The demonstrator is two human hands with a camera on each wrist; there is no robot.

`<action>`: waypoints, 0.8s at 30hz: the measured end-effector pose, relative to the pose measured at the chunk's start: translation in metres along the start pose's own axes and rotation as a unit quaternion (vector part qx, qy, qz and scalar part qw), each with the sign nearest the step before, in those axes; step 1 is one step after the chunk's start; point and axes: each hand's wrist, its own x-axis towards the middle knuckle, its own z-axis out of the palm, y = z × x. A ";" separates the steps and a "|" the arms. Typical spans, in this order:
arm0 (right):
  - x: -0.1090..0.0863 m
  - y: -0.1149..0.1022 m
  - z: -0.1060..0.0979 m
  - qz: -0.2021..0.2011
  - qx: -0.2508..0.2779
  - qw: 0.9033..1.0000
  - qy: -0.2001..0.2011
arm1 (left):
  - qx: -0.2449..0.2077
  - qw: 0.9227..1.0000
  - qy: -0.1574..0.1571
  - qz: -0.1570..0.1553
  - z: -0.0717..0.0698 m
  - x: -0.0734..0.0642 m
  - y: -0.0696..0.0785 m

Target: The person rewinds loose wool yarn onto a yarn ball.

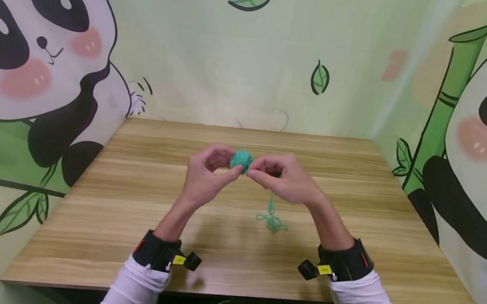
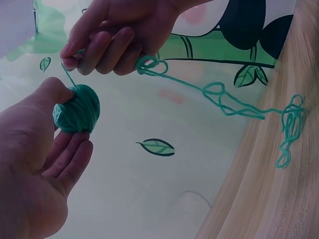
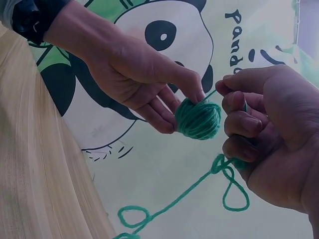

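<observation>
A small ball of green yarn [image 1: 241, 160] is held up above the table by my left hand [image 1: 208, 175], thumb on one side and fingers on the other. Close beside it, my right hand [image 1: 286, 177] pinches the yarn strand between thumb and forefinger, its other fingers curled in. In the left wrist view a short strand runs from the yarn ball [image 2: 79, 109] up to those fingertips. Below the right hand the loose yarn [image 1: 272, 219] hangs in loops, and its tangled end lies on the wooden surface in the left wrist view.
The wood-grain table [image 1: 131, 239] spreads under both hands, its front edge near the forearms. Behind and to the sides stand walls printed with a panda [image 1: 44, 43], bamboo [image 1: 457, 93] and leaves. Each wrist wears a black strap [image 1: 158, 251] with a small camera.
</observation>
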 end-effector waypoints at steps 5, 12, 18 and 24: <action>0.000 -0.003 -0.002 -0.023 0.012 1.000 0.007 | 0.016 1.000 0.001 -0.002 -0.001 -0.001 -0.012; 0.000 -0.001 -0.004 -0.025 0.016 0.999 0.034 | 0.009 0.999 -0.027 -0.017 -0.004 -0.004 -0.028; 0.000 -0.001 -0.004 0.000 -0.002 0.997 0.077 | -0.012 0.995 -0.096 -0.014 -0.004 -0.005 -0.027; 0.002 -0.021 -0.001 0.003 -0.014 0.996 0.084 | -0.030 0.992 -0.123 -0.015 -0.003 -0.005 -0.025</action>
